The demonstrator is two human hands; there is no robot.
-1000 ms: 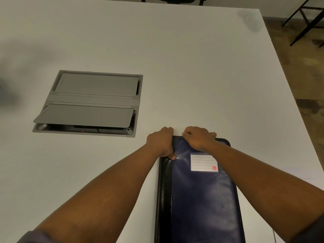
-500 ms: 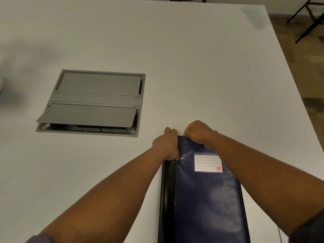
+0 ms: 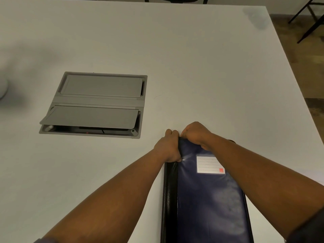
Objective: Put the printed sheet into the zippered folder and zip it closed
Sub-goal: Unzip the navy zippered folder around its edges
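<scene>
Folder [image 3: 210,199] lies flat on the white table [image 3: 192,67], at 5 o'clock in the head view, dark blue cover up, black spine along its left side, white label [image 3: 209,163] near the far end. Left hand [image 3: 167,148] grips the far-left corner, fingers curled round the spine edge, thumb on the cover. Right hand [image 3: 195,133] is fisted on the far edge just beside the left; what it pinches, can't tell. Printed sheet not visible. Grey cable hatch [image 3: 94,104] at 10 o'clock, near flap ajar.
</scene>
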